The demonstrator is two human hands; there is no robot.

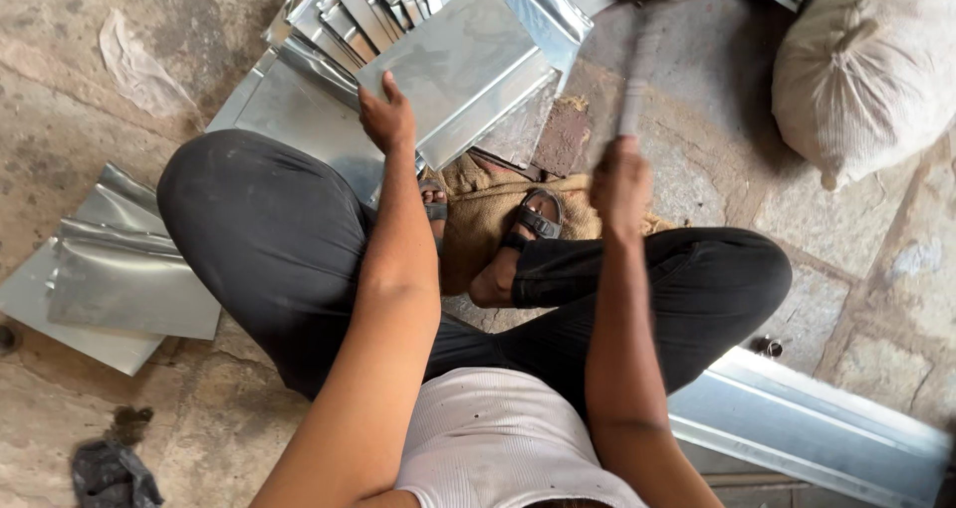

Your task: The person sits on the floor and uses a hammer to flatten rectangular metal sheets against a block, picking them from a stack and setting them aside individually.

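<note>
metal sheet (463,65): shiny, folded edges, tilted on pile | hammer (637,60): raised, blurred, handle upright

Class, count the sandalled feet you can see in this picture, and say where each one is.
2. One sandalled foot rests on the burlap sack, beside the right knee; another is mostly hidden behind the left forearm, under the metal sheet.
</note>
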